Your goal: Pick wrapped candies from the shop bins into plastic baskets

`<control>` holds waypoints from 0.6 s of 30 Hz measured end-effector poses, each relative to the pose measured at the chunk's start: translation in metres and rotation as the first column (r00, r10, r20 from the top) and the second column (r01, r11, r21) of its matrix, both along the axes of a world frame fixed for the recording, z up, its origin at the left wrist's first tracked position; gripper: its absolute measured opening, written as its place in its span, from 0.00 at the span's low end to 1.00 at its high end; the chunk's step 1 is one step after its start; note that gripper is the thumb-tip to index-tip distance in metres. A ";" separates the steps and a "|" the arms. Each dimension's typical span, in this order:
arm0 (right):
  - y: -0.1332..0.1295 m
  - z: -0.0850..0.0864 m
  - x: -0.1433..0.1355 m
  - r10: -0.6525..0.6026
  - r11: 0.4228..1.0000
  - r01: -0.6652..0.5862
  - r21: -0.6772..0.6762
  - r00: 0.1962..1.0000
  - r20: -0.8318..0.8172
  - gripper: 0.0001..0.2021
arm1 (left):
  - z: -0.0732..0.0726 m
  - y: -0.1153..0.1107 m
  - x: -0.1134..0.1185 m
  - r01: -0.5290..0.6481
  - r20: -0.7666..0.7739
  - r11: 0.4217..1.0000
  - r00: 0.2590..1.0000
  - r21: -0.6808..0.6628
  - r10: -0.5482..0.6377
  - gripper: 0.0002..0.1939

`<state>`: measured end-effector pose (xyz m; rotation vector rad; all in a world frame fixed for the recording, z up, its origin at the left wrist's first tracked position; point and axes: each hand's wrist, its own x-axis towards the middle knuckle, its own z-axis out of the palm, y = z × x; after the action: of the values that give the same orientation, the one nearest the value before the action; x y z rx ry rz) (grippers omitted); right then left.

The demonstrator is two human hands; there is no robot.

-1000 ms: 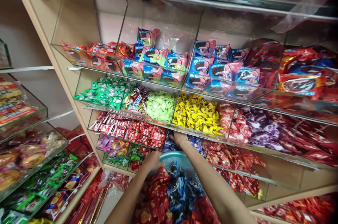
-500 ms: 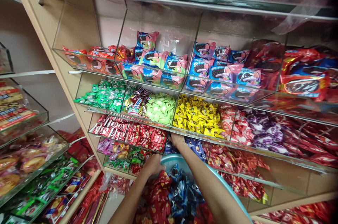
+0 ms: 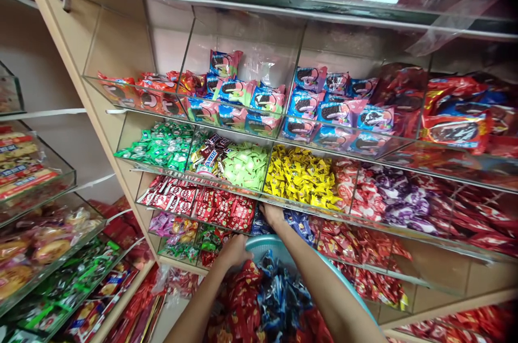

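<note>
A teal basket [image 3: 354,292] at the bottom centre holds red-wrapped candies [image 3: 243,300] and blue-wrapped candies [image 3: 279,289]. My left hand [image 3: 237,250] is closed on the basket's rim at its far left side. My right hand [image 3: 272,214] reaches past the rim into a shelf compartment under the yellow candies [image 3: 301,176]. Dark blue packets [image 3: 299,224] lie beside its wrist. The fingers of my right hand are mostly hidden in the compartment, and what they touch cannot be seen.
Clear-fronted shelves hold green candies [image 3: 162,146], red packets [image 3: 226,208], purple candies [image 3: 404,203] and blue-pink cookie packs [image 3: 340,111]. A wooden side panel [image 3: 81,79] stands at left, with another shelf unit beyond it. Plastic film [image 3: 453,25] hangs at the upper right.
The view has shifted slightly. Both hands and the basket stay in nearly the same places.
</note>
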<state>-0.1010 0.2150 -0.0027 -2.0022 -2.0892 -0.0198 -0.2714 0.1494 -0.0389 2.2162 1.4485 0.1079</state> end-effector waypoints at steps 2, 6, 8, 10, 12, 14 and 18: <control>0.002 -0.002 0.007 -0.012 0.999 0.016 0.044 0.996 -0.092 0.21 | 0.001 0.000 0.000 -0.003 0.006 1.000 1.000 -0.009 0.003 0.17; 0.007 0.000 0.020 -0.009 0.986 0.058 0.155 0.953 -0.303 0.20 | 0.003 0.000 0.000 0.015 0.018 1.000 1.000 -0.014 -0.015 0.15; 0.006 0.003 0.023 0.024 0.980 0.057 0.191 0.916 -0.401 0.18 | 0.002 0.001 0.000 0.020 0.028 1.000 0.999 -0.010 -0.019 0.14; 0.001 0.005 0.021 0.072 0.972 0.050 0.230 0.868 -0.492 0.17 | 0.001 0.002 0.000 0.021 0.039 1.000 0.999 -0.013 -0.021 0.14; -0.009 0.006 0.017 0.132 0.958 0.041 0.285 0.816 -0.562 0.17 | 0.000 0.002 0.000 0.025 0.046 1.000 0.999 -0.020 -0.024 0.14; -0.023 0.008 0.014 0.193 0.940 0.023 0.340 0.785 -0.588 0.18 | -0.001 0.003 0.001 0.029 0.044 0.999 0.999 -0.022 -0.028 0.14; -0.060 0.016 0.013 0.247 0.929 -0.033 0.368 0.795 -0.554 0.18 | -0.002 0.003 0.001 0.026 0.031 1.000 0.999 -0.010 -0.025 0.15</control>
<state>-0.0881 0.1553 0.0130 -1.3962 -1.6743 0.2301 -0.2706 0.1529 -0.0404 2.2141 1.4011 0.1246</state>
